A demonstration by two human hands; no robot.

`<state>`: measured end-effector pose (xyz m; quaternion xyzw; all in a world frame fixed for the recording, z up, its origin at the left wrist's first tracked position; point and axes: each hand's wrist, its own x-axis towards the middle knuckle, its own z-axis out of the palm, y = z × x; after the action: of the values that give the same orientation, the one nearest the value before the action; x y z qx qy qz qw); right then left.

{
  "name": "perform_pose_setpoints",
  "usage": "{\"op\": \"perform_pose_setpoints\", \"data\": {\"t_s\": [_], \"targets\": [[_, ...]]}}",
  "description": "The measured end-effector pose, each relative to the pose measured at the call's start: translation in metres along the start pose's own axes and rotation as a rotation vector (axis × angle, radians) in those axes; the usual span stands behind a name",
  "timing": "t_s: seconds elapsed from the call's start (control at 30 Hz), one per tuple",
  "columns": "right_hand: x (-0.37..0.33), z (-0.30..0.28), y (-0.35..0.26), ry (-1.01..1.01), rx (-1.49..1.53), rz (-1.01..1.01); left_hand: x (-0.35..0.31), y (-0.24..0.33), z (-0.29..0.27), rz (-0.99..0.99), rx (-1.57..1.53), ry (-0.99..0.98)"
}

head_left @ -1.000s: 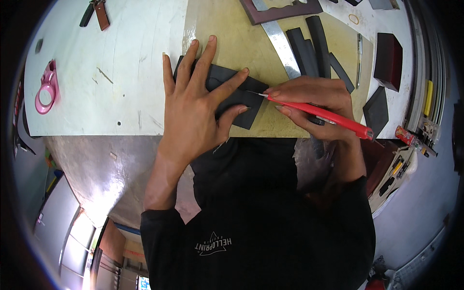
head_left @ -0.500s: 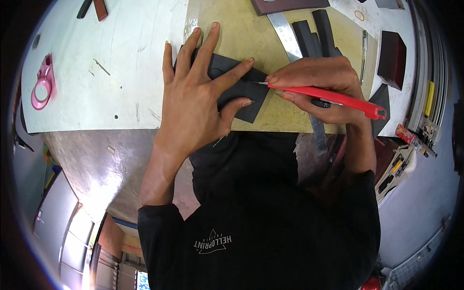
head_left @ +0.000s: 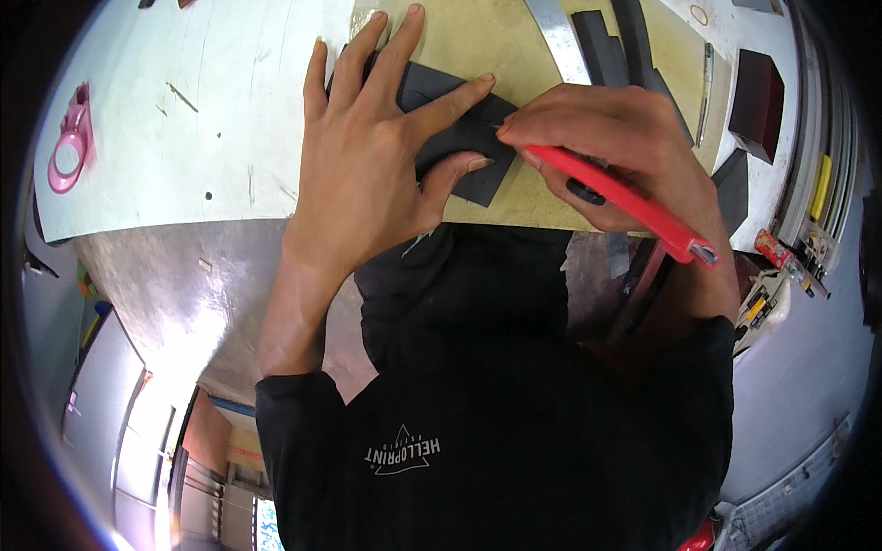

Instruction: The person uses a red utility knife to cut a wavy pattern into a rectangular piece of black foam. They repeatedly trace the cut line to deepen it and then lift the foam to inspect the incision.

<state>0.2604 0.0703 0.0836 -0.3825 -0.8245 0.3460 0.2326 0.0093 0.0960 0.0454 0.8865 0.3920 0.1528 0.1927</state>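
My left hand (head_left: 372,147) lies flat with its fingers spread over a dark grey sheet piece (head_left: 427,87), pressing it onto the yellowish cutting surface (head_left: 478,37). In my right hand (head_left: 616,138) is a red utility knife (head_left: 625,197), gripped close to its blade end. The thin blade touches the sheet near its right corner, beside my left index fingertip; my right fingers partly hide the tip. A faint curved line shows on the sheet next to my left index finger. Part of the sheet is hidden under my left palm.
A metal ruler (head_left: 560,41) passes beneath my right hand. Dark strips (head_left: 602,55) lie beyond it. A pen (head_left: 706,92) and a dark maroon block (head_left: 758,106) are at the right. A pink tape dispenser (head_left: 71,151) sits far left. The table's front edge (head_left: 184,223) runs below my hands.
The knife's rear end has swung down toward me and its handle is steeper. My right fingers have come nearer the blade tip. The whole view has shifted slightly; my left hand stays on the sheet.
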Motion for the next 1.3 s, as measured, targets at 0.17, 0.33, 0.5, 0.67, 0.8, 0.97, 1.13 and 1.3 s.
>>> {"op": "perform_pose_setpoints", "data": {"t_s": [0.17, 0.33, 0.5, 0.67, 0.8, 0.97, 1.13, 1.3], "targets": [[0.006, -0.001, -0.007, -0.020, -0.065, -0.007, -0.001, 0.000, 0.000, 0.015, 0.055, 0.006], [0.009, 0.000, -0.014, -0.030, -0.149, -0.010, -0.004, -0.005, 0.005, 0.038, 0.097, 0.019], [0.008, 0.000, -0.021, -0.056, -0.230, 0.014, -0.004, -0.002, 0.001, 0.038, 0.104, 0.012], [0.008, 0.002, -0.028, -0.068, -0.226, 0.080, -0.006, -0.005, 0.003, 0.045, 0.100, 0.030], [0.008, 0.005, -0.031, -0.054, -0.212, 0.119, -0.006, -0.006, 0.003, 0.050, 0.072, 0.047], [0.009, 0.008, -0.034, -0.003, -0.265, 0.085, -0.007, -0.004, 0.004, 0.044, 0.051, 0.066], [0.010, 0.004, -0.032, -0.048, -0.257, 0.133, -0.006, -0.002, 0.001, 0.028, 0.047, 0.072], [0.011, 0.002, -0.029, -0.091, -0.220, 0.184, -0.004, 0.002, -0.011, -0.002, 0.043, -0.092]]}}
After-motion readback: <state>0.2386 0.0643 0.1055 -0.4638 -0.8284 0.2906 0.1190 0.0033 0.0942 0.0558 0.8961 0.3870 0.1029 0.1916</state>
